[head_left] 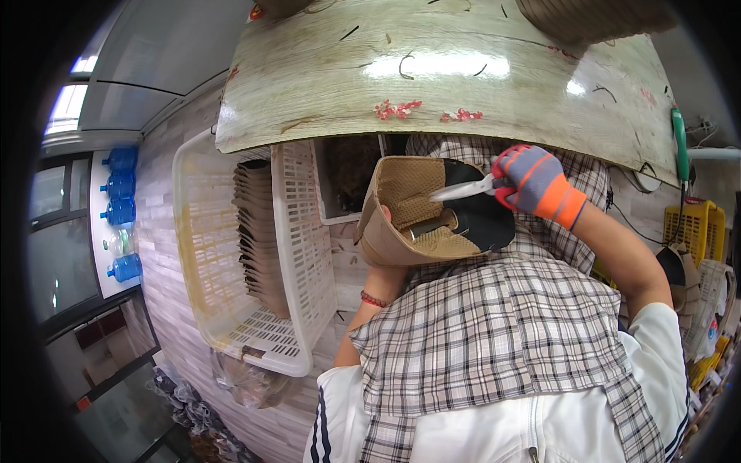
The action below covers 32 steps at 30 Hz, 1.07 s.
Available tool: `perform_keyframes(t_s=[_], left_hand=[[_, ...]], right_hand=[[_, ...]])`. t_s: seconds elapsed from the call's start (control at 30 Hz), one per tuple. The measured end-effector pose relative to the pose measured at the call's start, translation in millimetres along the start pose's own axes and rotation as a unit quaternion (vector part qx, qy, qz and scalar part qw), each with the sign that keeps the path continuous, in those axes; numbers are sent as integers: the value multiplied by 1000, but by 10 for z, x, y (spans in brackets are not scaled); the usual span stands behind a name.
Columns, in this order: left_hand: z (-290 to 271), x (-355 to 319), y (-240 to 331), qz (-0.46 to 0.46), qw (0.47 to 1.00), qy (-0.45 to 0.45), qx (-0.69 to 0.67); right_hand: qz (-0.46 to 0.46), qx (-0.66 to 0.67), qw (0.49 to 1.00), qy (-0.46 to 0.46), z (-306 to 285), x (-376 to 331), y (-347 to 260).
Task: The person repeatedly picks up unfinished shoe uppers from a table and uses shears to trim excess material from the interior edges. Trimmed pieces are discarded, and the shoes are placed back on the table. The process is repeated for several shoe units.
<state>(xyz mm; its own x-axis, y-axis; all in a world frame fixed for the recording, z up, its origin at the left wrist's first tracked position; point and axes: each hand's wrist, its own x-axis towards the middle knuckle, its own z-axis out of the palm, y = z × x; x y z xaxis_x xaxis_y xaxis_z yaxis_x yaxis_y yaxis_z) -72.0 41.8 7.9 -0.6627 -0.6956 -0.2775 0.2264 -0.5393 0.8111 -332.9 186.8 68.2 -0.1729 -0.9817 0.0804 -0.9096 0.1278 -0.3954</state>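
Observation:
My right hand (534, 184), in a grey and orange work glove, is closed on the red handles of a pair of scissors (465, 190). The silver blades point left, over the hollow of a stiff tan and black piece (405, 181) with a textured inner face; whether they touch it I cannot tell. Holding that piece from its left side and below is my left hand (388, 272), bare, with a red bead bracelet at the wrist. Most of its fingers are hidden behind the piece; one fingertip shows inside the near-left edge. A curled flap lies within the hollow.
A worn pale table (324, 92) with thread scraps spans the front. At left stands a white plastic basket (297, 255) with a stack of tan pieces (262, 239). A dark-filled bin (347, 218) sits under the table edge. Yellow crates (698, 228) stand at right.

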Motion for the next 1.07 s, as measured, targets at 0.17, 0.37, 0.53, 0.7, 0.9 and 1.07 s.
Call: perform_keyframes(t_s=[0.17, 0.37, 0.53, 0.7, 0.9, 1.07], left_hand=[[-175, 148, -139, 18, 999, 1, -39], [44, 1, 1, -31, 997, 11, -63], [72, -37, 77, -63, 994, 18, -84], [121, -40, 95, -59, 995, -12, -83], [88, -23, 83, -49, 997, 16, -57], [-39, 21, -20, -24, 999, 21, -37]], right_hand=[[-42, -88, 995, 6, 55, 226, -193], [-57, -79, 995, -15, 98, 377, -325], [7, -98, 995, -34, 47, 249, -236], [-46, -60, 997, 19, 21, 268, -315], [-25, -74, 997, -9, 115, 294, -176], [82, -78, 991, -65, -73, 147, -94]])
